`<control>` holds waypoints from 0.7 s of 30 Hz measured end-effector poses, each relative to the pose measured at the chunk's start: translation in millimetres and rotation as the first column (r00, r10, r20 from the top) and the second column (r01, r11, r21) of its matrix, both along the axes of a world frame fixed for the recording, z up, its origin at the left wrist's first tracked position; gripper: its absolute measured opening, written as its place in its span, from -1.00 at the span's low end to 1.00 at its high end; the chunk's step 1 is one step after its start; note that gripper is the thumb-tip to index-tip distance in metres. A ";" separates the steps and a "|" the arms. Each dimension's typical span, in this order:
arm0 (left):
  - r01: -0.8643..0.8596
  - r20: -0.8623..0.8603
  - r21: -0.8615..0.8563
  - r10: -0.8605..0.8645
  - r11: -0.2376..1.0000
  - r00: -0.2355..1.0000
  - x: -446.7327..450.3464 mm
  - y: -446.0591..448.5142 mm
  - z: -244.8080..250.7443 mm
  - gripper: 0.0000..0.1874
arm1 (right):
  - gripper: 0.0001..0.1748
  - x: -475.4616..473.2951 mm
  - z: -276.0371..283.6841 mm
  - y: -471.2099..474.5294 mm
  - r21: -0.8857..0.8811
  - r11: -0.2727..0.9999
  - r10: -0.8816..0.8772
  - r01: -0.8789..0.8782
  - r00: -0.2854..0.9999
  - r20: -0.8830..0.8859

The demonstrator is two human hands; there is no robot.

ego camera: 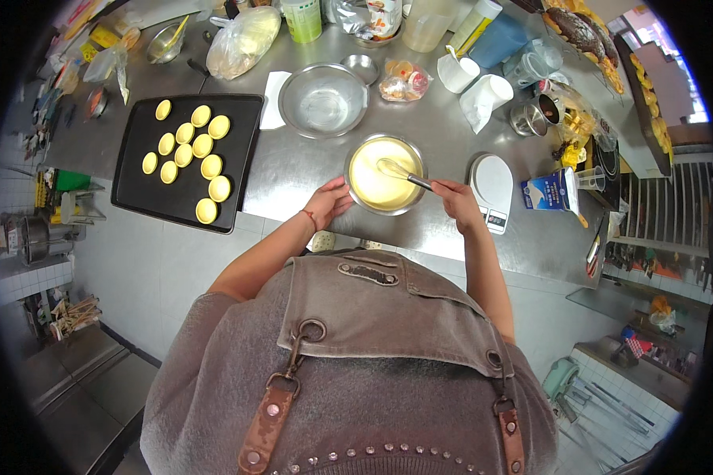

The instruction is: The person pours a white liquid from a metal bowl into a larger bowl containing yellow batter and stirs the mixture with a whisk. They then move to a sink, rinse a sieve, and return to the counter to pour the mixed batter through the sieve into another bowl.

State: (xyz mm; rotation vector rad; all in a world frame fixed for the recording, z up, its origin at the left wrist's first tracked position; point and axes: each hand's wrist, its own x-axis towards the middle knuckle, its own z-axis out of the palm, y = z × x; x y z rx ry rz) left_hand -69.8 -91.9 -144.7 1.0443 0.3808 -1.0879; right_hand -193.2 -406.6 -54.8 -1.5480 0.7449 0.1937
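Note:
My right hand (456, 203) grips the handle of a wire whisk (418, 180). The whisk's wire end dips into a pale yellow liquid (375, 189) inside a stainless steel bowl (394, 212). At the bowl's left side is my left hand (331, 203), fingers a little apart and their tips at the outer wall. A white digital kitchen scale (492, 181) lies just right of my right hand. Farther left, a black baking tray (139, 193) carries several yellow tart shells (183, 155), which look unfilled.
Behind the bowl stand a larger steel bowl (324, 101), a small metal bowl (362, 68) and a bag of eggs (405, 80). A blue whipping cream carton (549, 191) is at the right. Paper-wrapped cups (488, 95) and jugs line the back. The tray overhangs the table's front edge.

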 end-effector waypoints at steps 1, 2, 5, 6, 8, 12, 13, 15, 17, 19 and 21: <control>0.006 0.002 0.023 -0.006 1.000 1.000 1.1 0.8 0.8 -0.46 | -0.60 0.1 -0.6 2.7 -0.022 0.999 -0.038 0.039 0.999 0.014; 0.020 0.011 0.026 -0.021 0.999 1.000 2.1 1.7 1.5 -0.46 | -0.59 0.7 -2.1 5.8 -0.063 0.993 -0.097 0.099 0.994 0.043; 0.057 0.022 0.059 -0.058 0.997 0.998 4.0 3.4 2.2 -0.46 | -0.59 4.7 -14.6 20.0 -0.693 0.718 0.092 0.058 0.980 0.177; 0.063 0.025 0.055 -0.064 0.997 0.998 4.8 3.8 2.4 -0.46 | -0.60 5.3 -19.2 24.6 -0.777 0.629 0.156 -0.021 0.983 0.100; 0.084 0.040 0.053 -0.086 0.995 0.995 5.9 5.1 3.0 -0.47 | -0.61 1.9 -29.8 41.3 -0.871 0.434 0.155 -0.228 0.972 -0.177; 0.148 0.072 0.075 -0.153 0.986 0.986 10.0 6.8 5.5 -0.49 | -0.61 -3.3 -45.0 74.9 -0.800 0.544 0.162 -0.253 0.967 -0.196; 0.161 0.064 0.076 -0.166 0.984 0.984 10.7 7.1 6.1 -0.50 | -0.61 -4.1 -48.3 80.8 -0.776 0.577 0.159 -0.255 0.967 -0.199; 0.202 0.083 0.077 -0.208 0.976 0.975 12.5 7.8 7.1 -0.51 | -0.61 -4.4 -55.7 89.2 -0.731 0.641 0.169 -0.234 0.972 -0.162; 0.233 0.081 0.066 -0.238 0.970 0.968 14.1 9.0 8.0 -0.52 | -0.56 -3.3 -63.1 90.1 -0.540 0.817 0.211 -0.202 0.976 -0.047; 0.255 0.068 0.051 -0.258 0.966 0.964 15.8 10.8 9.3 -0.53 | -0.54 -2.7 -70.0 85.7 -0.186 0.974 0.146 -0.126 0.985 0.096; 0.285 0.077 0.041 -0.287 0.958 0.955 16.8 13.3 11.3 -0.54 | -0.66 -5.2 -74.1 77.5 0.142 0.990 0.019 -0.008 0.997 -0.077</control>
